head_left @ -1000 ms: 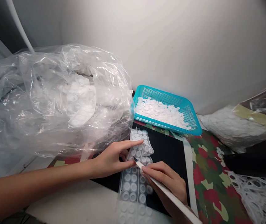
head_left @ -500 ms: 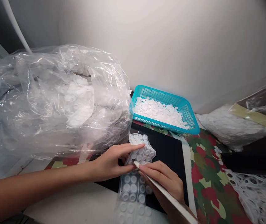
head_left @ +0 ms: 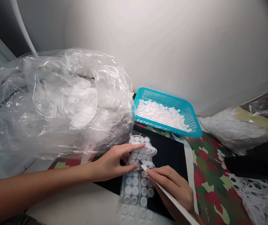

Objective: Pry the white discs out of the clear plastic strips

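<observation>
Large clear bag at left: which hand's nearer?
Left. The left hand is just in front of the clear bag; the right hand is farther right, holding a white tool.

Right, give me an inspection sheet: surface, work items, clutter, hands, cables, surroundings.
Surface: black mat beside camouflage-patterned cloth.
Work items: translucent sheet of round white pieces; white-handled tool, dark tip at the sheet, contact unclear.
Clutter: large clear bag, blue basket of white discs, webbed white plastic.
Hands: left hand on the sheet, thumb and forefinger spread; right hand grips the tool.
Cables: pale curved line, upper left; cable or tube, cannot tell.
Surroundings: pale wall behind.
</observation>
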A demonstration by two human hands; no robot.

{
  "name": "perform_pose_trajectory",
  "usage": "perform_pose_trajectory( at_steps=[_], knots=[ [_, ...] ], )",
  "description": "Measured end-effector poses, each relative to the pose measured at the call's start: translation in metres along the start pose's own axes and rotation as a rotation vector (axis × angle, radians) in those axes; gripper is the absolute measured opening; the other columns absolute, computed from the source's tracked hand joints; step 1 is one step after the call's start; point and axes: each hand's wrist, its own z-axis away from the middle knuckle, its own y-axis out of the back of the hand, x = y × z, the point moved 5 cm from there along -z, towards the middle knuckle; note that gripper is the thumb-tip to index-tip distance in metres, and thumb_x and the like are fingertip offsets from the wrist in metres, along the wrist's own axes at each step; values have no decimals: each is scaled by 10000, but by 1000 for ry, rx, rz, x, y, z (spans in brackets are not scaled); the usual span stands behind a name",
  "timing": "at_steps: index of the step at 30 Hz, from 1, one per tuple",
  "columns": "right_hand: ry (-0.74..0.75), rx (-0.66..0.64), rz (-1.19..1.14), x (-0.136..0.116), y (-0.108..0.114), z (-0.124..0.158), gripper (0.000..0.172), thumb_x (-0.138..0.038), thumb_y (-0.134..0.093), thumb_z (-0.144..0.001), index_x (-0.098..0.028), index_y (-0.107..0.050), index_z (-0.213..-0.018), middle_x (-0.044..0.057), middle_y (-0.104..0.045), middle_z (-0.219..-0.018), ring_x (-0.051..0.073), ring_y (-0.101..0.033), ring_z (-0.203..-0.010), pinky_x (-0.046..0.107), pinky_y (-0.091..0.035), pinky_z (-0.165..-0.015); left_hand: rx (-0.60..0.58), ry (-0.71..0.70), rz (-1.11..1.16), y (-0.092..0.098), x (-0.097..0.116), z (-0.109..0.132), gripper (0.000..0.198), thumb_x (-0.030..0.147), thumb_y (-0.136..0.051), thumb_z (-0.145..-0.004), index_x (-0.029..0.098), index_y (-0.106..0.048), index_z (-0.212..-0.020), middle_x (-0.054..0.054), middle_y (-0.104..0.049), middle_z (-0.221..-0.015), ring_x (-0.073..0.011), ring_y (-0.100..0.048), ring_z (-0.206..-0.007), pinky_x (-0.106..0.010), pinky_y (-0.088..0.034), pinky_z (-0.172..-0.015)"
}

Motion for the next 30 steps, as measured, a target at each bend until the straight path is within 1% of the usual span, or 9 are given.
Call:
perform_pose_trajectory(
  at_steps=[5,9,13,15,18,21,25,27,30],
  knots=[
    [17,-42,82,4,-7,1,359,-53,-563,-854,-198,-645,-1172,81,-686,-920,179,-627,-763,284,-530,-650,-37,-75,-13,-2,6,1,599,161,-624,-805,232,-433,-1368,25,-503,-765,-90,-413,-639,-182,-413,-567],
    [48,-77,91,8,-8,4,373,-57,-515,-869,-186,-628,-1200,93,-682,-961,189,-624,-801,295,-528,-666,-41,-70,9,-3,8,1,571,176,-603,-822,215,-436,-1367,-14,-562,-857,-98,-433,-656,-194,-436,-584],
    [-3,-25,56,9,-2,5,370,-44,-513,-866,-187,-632,-1186,94,-675,-986,187,-628,-823,302,-535,-687,-37,-31,87,-3,8,1,636,182,-603,-817,226,-366,-1406,-72,-560,-1067,-126,-498,-767,-247,-502,-687],
    [-33,14,46,6,1,3,350,-31,-537,-854,-179,-646,-1152,88,-676,-963,178,-631,-805,296,-538,-685,-48,-12,105,-3,7,0,664,175,-590,-823,231,-320,-1428,-83,-538,-1109,-128,-502,-785,-272,-514,-725],
    [-29,80,60,-1,8,-1,329,9,-595,-809,-161,-668,-1081,70,-681,-886,160,-633,-762,272,-538,-673,-45,27,65,-2,3,-1,662,182,-566,-844,226,-290,-1444,-55,-530,-1000,-104,-447,-693,-238,-497,-641],
    [15,100,75,-8,13,-3,335,21,-624,-784,-166,-673,-1058,56,-686,-841,155,-634,-731,259,-540,-647,-28,46,51,-2,0,-1,710,180,-582,-834,235,-252,-1461,-14,-492,-899,-92,-392,-649,-209,-468,-585],
    [12,3,6,-7,6,-2,367,6,-625,-799,-191,-667,-1106,59,-690,-883,158,-632,-744,263,-546,-624,-31,63,105,-4,-1,0,758,157,-587,-817,244,-215,-1471,23,-461,-813,-82,-403,-628,-199,-469,-576],
    [46,-43,-12,-5,0,-1,380,-19,-626,-814,-198,-650,-1148,61,-696,-906,162,-629,-757,273,-549,-633,-45,77,142,-5,-1,0,787,131,-576,-808,238,-180,-1479,46,-452,-740,-77,-418,-604,-190,-467,-564],
    [98,-70,-4,-4,-6,2,393,-49,-620,-828,-201,-627,-1191,60,-700,-918,166,-631,-766,281,-552,-640,-73,98,186,-7,-1,1,814,102,-565,-791,225,-155,-1483,68,-439,-676,-67,-425,-570,-186,-473,-558]
  ],
)
